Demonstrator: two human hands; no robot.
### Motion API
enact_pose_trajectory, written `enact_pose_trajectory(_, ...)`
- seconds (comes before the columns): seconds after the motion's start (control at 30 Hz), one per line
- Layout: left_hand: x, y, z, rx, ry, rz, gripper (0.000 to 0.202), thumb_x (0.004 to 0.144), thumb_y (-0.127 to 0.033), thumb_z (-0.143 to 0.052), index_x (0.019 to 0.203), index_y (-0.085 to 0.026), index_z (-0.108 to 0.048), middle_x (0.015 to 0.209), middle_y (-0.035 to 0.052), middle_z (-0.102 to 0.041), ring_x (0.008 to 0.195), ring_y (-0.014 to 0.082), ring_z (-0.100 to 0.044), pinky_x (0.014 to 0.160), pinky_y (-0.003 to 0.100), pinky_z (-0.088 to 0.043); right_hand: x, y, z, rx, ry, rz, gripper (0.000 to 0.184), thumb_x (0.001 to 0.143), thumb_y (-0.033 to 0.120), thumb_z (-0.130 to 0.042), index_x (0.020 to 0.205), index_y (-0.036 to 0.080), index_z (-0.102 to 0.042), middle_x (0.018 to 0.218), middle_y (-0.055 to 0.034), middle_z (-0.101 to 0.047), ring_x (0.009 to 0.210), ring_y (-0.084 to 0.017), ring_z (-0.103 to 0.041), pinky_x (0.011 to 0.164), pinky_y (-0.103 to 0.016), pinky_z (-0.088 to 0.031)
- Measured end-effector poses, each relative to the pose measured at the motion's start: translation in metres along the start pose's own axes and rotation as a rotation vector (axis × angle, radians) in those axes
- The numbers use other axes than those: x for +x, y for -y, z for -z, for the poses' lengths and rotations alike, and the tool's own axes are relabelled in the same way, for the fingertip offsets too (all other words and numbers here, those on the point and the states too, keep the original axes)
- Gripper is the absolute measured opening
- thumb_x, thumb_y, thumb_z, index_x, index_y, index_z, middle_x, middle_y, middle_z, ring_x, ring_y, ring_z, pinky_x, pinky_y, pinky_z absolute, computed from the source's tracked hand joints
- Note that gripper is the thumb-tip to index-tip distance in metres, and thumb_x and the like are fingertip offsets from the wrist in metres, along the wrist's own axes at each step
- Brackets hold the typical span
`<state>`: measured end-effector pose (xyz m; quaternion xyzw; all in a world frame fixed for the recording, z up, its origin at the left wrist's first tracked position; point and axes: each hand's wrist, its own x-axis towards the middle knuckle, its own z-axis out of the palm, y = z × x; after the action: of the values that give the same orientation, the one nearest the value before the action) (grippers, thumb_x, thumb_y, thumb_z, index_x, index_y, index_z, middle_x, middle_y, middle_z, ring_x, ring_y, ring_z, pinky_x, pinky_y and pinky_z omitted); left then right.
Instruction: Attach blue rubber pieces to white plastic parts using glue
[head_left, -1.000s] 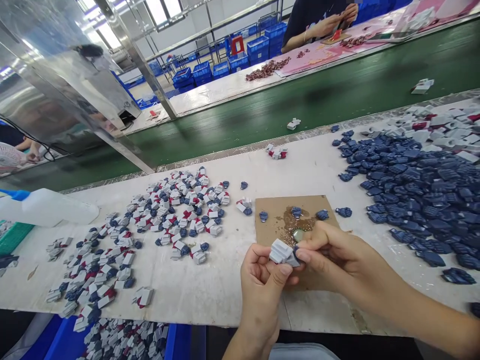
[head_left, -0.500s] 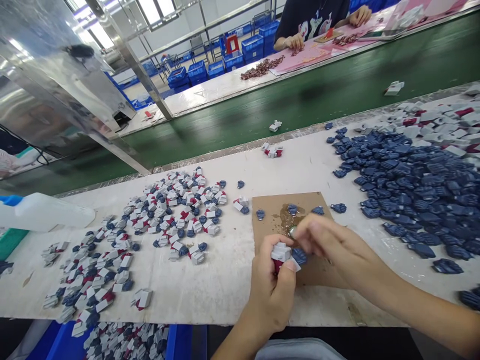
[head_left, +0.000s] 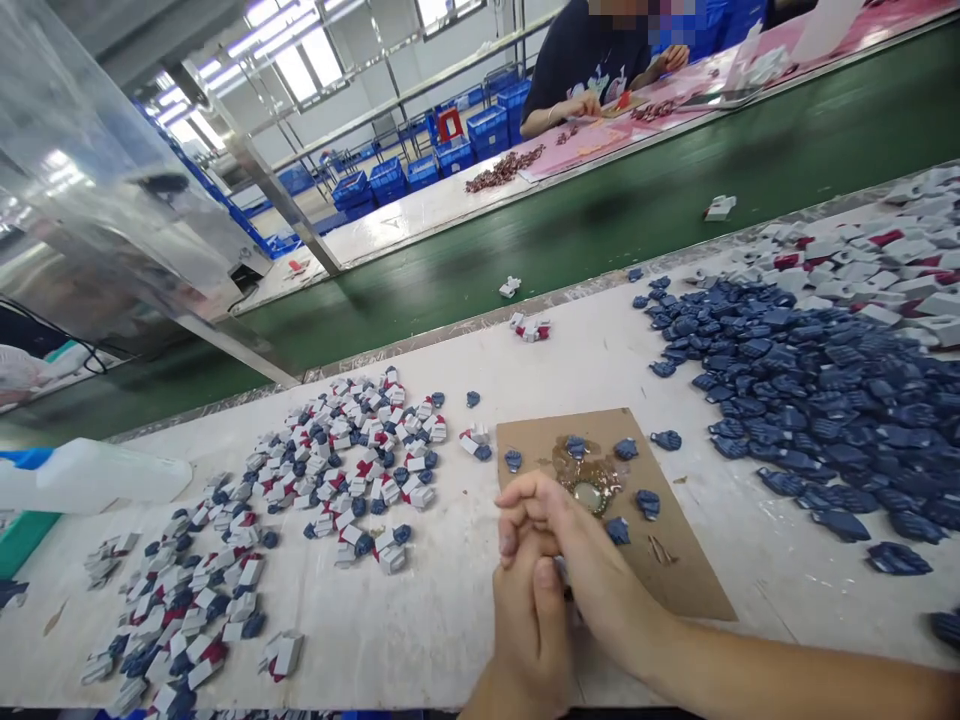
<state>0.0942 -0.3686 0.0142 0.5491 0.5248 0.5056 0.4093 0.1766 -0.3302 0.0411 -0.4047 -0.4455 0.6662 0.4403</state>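
My left hand is closed around a small grey and dark-red plastic part, only a sliver of which shows between my hands. Wrapped over it, the fingers of my right hand lie across the left, its palm against the part. Under and beyond them lies a brown cardboard sheet. On it sit a bottle cap in a wet, shiny patch and several dark-blue fist-shaped pieces.
To the right spreads a heap of blue pieces, with grey parts behind it. Joined parts cover the left. A white bottle lies at far left. Beyond a green conveyor belt, a person sits working.
My right hand has come from beside the bottle cap onto my left hand, covering the part. The view has tilted up slightly, and the parts on the belt have shifted left in view.
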Motion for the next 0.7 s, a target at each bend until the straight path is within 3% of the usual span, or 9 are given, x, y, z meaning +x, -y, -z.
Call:
enact_pose_trajectory(0.1, 0.007, 0.012, 0.036, 0.300, -0.050, 0.072, 0.032, 0.095, -0.044, -0.046, 0.093, -0.026, -0.072, 0.070, 0.0047, -0.068, 0.060, 0.0219, -0.058, 0.060, 0.033, -0.042, 0.007, 0.000, 0.014, -0.234, 0.071, 0.183, 0.043, 0.098, 0.057, -0.033, 0.109, 0.024, -0.059, 0.100, -0.0065, -0.066, 0.097, -0.021, -0.063, 0.086, -0.036, -0.050)
enact_pose_trajectory(0.17, 0.016, 0.019, 0.066, 0.671, -0.115, 0.021, 0.024, 0.091, -0.038, -0.053, 0.099, -0.024, -0.070, 0.087, 0.0087, -0.071, 0.080, 0.0276, -0.062, 0.072, 0.037, -0.046, 0.013, 0.006, 0.035, -0.353, 0.017, 0.317, 0.034, 0.100, 0.049, -0.037, 0.119, 0.028, -0.056, 0.110, -0.0060, -0.066, 0.107, -0.021, -0.061, 0.091, -0.035, -0.048)
enact_pose_trajectory(0.27, 0.036, 0.021, 0.101, 1.152, -0.181, -0.171, 0.038, 0.090, -0.037, -0.052, 0.118, -0.016, -0.066, 0.115, 0.0188, -0.064, 0.113, 0.0381, -0.053, 0.095, 0.052, -0.041, 0.022, 0.019, 0.081, -0.473, -0.225, 0.426, 0.028, 0.097, 0.046, -0.045, 0.119, 0.030, -0.056, 0.107, -0.0042, -0.067, 0.103, -0.022, -0.062, 0.086, -0.034, -0.050)
enact_pose_trajectory(0.33, 0.064, 0.014, 0.107, 1.293, -0.236, -0.345, 0.047, 0.091, -0.039, -0.048, 0.126, -0.010, -0.061, 0.123, 0.0241, -0.057, 0.121, 0.0413, -0.047, 0.102, 0.057, -0.035, 0.028, 0.029, 0.114, -0.524, -0.432, 0.447, 0.025, 0.094, 0.046, -0.052, 0.111, 0.030, -0.059, 0.103, -0.0042, -0.067, 0.097, -0.023, -0.063, 0.083, -0.036, -0.050)
enact_pose_trajectory(0.43, 0.147, -0.003, 0.086, 1.284, -0.197, -0.444, 0.051, 0.094, -0.039, -0.044, 0.134, -0.008, -0.052, 0.134, 0.0255, -0.052, 0.132, 0.0394, -0.040, 0.112, 0.055, -0.026, 0.035, 0.046, 0.151, -0.422, -0.740, 0.443, 0.021, 0.094, 0.046, -0.052, 0.107, 0.032, -0.059, 0.098, -0.0038, -0.065, 0.087, -0.024, -0.060, 0.080, -0.039, -0.048)
enact_pose_trajectory(0.5, 0.220, -0.008, 0.056, 1.223, -0.094, -0.287, 0.052, 0.098, -0.035, -0.036, 0.142, -0.007, -0.042, 0.146, 0.0233, -0.045, 0.141, 0.0334, -0.033, 0.117, 0.049, -0.023, 0.035, 0.056, 0.163, -0.323, -0.880, 0.484, 0.018, 0.095, 0.044, -0.052, 0.107, 0.033, -0.059, 0.094, -0.0035, -0.064, 0.081, -0.023, -0.058, 0.074, -0.038, -0.047)
enact_pose_trajectory(0.57, 0.288, -0.002, 0.023, 1.207, -0.016, -0.219, 0.051, 0.099, -0.034, -0.040, 0.144, -0.010, -0.041, 0.149, 0.0207, -0.045, 0.140, 0.0303, -0.036, 0.114, 0.045, -0.031, 0.032, 0.064, 0.169, -0.292, -0.935, 0.529, 0.017, 0.095, 0.043, -0.052, 0.106, 0.033, -0.059, 0.092, -0.0033, -0.063, 0.076, -0.022, -0.056, 0.069, -0.037, -0.046)
enact_pose_trajectory(0.6, 0.316, 0.005, 0.008, 1.203, -0.001, -0.184, 0.049, 0.098, -0.034, -0.045, 0.141, -0.012, -0.045, 0.147, 0.0197, -0.047, 0.138, 0.0310, -0.040, 0.111, 0.047, -0.036, 0.031, 0.067, 0.170, -0.303, -0.947, 0.539, 0.017, 0.094, 0.043, -0.053, 0.106, 0.033, -0.060, 0.091, -0.0031, -0.064, 0.074, -0.021, -0.056, 0.067, -0.036, -0.046)
enact_pose_trajectory(0.7, 0.361, 0.029, -0.022, 1.198, -0.005, -0.108, 0.040, 0.093, -0.035, -0.058, 0.129, -0.017, -0.055, 0.134, 0.0127, -0.057, 0.118, 0.0282, -0.058, 0.096, 0.051, -0.050, 0.030, 0.069, 0.174, -0.479, -0.866, 0.473, 0.022, 0.094, 0.047, -0.050, 0.104, 0.031, -0.060, 0.083, -0.0025, -0.067, 0.068, -0.021, -0.059, 0.061, -0.034, -0.047)
